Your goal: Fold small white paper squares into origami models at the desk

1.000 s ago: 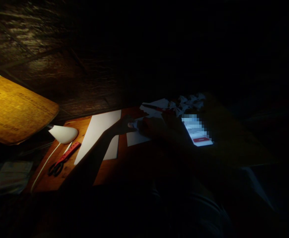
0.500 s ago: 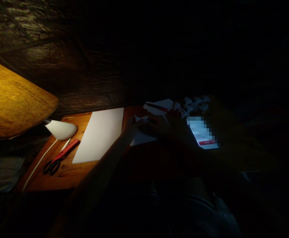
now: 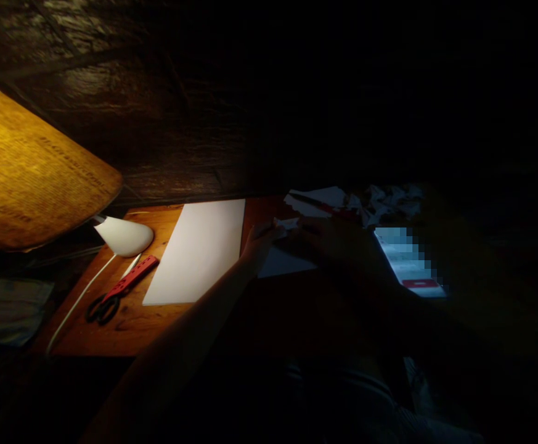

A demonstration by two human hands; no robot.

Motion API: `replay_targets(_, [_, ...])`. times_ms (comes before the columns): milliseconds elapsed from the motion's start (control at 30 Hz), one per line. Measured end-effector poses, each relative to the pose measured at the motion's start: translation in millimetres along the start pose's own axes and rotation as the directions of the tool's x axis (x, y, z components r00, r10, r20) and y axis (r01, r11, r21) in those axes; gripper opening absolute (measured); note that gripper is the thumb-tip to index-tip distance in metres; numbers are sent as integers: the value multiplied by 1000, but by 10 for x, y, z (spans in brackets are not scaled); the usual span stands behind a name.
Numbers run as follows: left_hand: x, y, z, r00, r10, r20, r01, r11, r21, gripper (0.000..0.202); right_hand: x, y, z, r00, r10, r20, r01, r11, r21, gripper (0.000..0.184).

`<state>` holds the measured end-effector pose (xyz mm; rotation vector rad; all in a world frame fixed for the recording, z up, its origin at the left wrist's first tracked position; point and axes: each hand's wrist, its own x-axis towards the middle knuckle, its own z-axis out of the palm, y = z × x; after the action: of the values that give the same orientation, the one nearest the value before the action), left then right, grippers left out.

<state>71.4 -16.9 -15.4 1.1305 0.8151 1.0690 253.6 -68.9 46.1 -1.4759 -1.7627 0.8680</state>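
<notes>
The scene is very dark, lit only from the left. My left hand (image 3: 259, 242) rests over a small white sheet of paper (image 3: 283, 261) on the wooden table (image 3: 130, 320) and pinches a small folded white paper piece (image 3: 286, 224). My right hand (image 3: 331, 242) is a dim shape just right of it, touching the same piece; its grip is hard to make out. A large white sheet (image 3: 200, 251) lies flat to the left of my left hand.
Red-handled scissors (image 3: 121, 291) and a white lamp base (image 3: 124, 237) with its cord sit at the table's left. A lit phone screen (image 3: 410, 262) glows at the right. Crumpled and cut paper scraps (image 3: 379, 200) lie at the back. A lit board (image 3: 32, 179) hangs at far left.
My left arm has swung right, off the large sheet, which now shows fully. Both hands have closed in on the small folded piece. The view has shifted a little left.
</notes>
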Motion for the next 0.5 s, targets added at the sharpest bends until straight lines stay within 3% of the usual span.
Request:
replay_targets(367, [-3,-53,-48,998,12,56,-13,1000,0,37,-34,-122,-108,990,137,25,-137,990,30,22])
replay_targets(500, [10,-86,-81,997,10,73,-13,999,33,38,-52,-157,-131,991,133,26,-135,988,71,25])
